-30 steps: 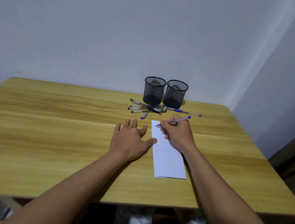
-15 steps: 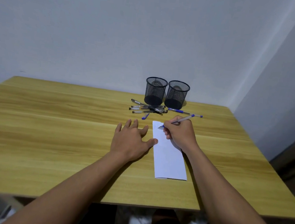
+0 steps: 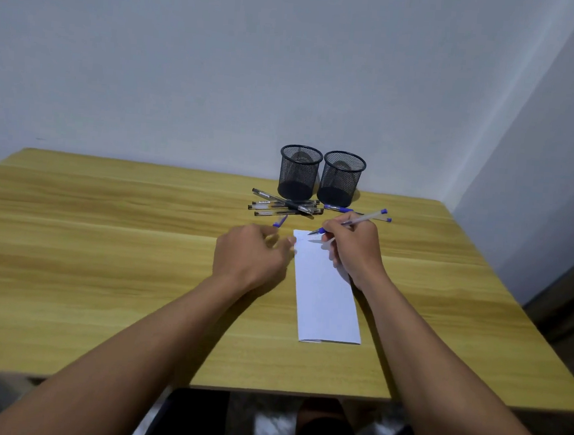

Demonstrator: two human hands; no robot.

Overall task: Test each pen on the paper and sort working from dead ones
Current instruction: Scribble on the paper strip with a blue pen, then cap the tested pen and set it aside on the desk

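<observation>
A folded white paper (image 3: 326, 306) lies lengthwise on the wooden table (image 3: 102, 271). My right hand (image 3: 351, 253) grips a clear pen with a blue cap end (image 3: 364, 218); its tip touches the paper's top edge. My left hand (image 3: 251, 255) is just left of the paper's top corner, its fingers blurred and loosely bent, holding nothing. A loose blue pen cap (image 3: 280, 221) lies just beyond those fingers. A pile of several clear pens (image 3: 286, 207) lies behind it. Another blue pen (image 3: 339, 208) lies partly hidden behind my right hand.
Two black mesh pen cups stand side by side at the back of the table by the wall, the left cup (image 3: 299, 172) and the right cup (image 3: 341, 178); I see no pens standing in either. The table's right edge meets a corner of the room.
My left hand has come off its flat rest beside the paper; its fingers have drawn in and blur with motion. My right hand keeps the pen tip at the paper's top.
</observation>
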